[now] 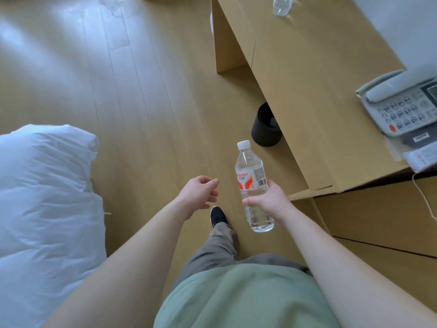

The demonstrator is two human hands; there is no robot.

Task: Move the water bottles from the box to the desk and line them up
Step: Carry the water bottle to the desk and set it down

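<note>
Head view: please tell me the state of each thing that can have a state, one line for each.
Held water bottle: capped, full, roughly upright, off the desk.
Right hand: grips the held bottle's lower half.
Left hand: empty, fingers loosely curled.
Second water bottle: on the desk, top out of frame.
Telephone: handset on cradle.
Black bin: upright, partly under the desk.

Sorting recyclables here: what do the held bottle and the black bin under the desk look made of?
Bottle: clear thin plastic, glossy, see-through ribbed walls, white plastic cap, printed film label. Bin: probably matte black plastic or coated metal; its dull, even surface leaves that open.
</note>
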